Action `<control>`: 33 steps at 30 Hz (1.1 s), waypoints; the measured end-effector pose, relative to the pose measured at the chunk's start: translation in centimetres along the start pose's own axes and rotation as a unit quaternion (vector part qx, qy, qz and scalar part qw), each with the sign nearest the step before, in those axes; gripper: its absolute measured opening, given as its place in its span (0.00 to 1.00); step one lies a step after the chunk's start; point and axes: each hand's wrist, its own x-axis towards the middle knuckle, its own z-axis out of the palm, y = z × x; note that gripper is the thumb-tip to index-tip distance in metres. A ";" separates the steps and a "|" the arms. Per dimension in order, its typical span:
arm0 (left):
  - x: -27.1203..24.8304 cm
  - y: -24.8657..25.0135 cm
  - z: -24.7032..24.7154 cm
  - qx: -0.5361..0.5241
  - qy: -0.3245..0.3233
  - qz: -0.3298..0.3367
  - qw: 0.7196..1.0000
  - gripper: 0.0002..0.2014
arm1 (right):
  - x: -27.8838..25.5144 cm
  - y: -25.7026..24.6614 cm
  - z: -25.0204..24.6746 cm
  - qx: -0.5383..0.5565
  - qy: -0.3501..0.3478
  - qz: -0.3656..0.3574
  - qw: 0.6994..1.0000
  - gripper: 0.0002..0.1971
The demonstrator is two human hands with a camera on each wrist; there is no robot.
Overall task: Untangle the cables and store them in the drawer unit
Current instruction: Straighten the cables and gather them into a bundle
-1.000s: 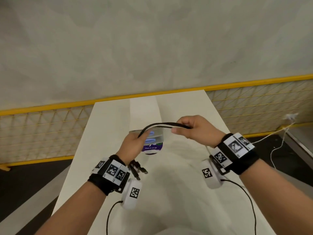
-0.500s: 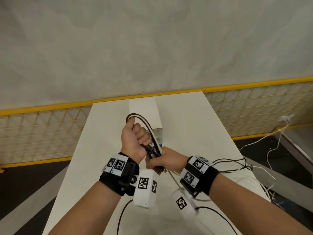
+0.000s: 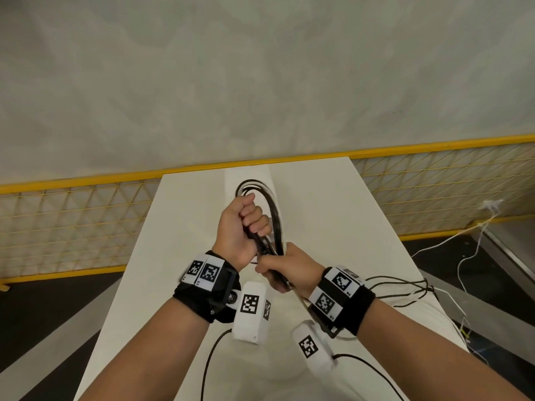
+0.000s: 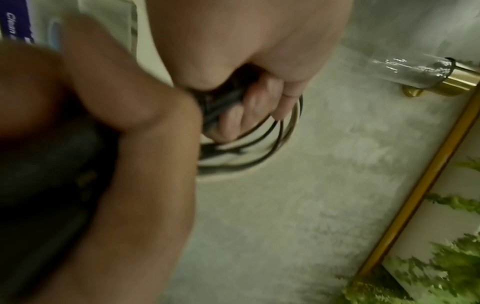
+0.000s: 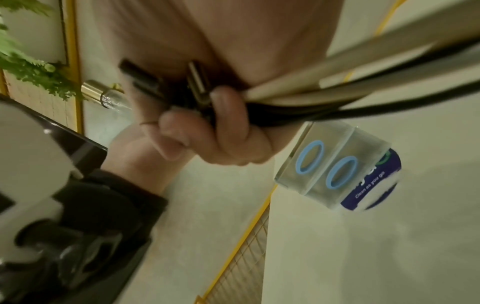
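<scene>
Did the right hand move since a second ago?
Yes. The right hand came down toward the person and a bit left, away from the table's far edge, and now grips the cables just below the left hand.

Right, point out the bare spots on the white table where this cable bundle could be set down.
The white table is bare on its left strip, between the left hand and the left edge, and on the far right strip beside the bundle of black and white cables. The middle is crowded: both hands, with the right hand gripping the bundle, and the clear drawer unit with blue ring handles.

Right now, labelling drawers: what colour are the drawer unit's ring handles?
Light blue ring handles, clearest in the right wrist view.
</scene>
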 end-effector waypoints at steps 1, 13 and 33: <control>0.0 -0.1 -0.1 0.014 -0.016 0.007 1.000 0.16 | 0.0 0.0 -0.4 0.015 0.005 -0.001 1.000 0.12; -0.5 -2.5 -1.2 0.319 -0.186 -0.113 0.922 0.17 | -0.3 -0.6 -0.2 -0.053 0.037 0.007 0.998 0.06; -1.0 -3.6 -0.5 0.280 -0.270 -0.200 0.899 0.17 | 0.6 -12.3 -6.7 -0.118 -0.161 -0.031 0.979 0.17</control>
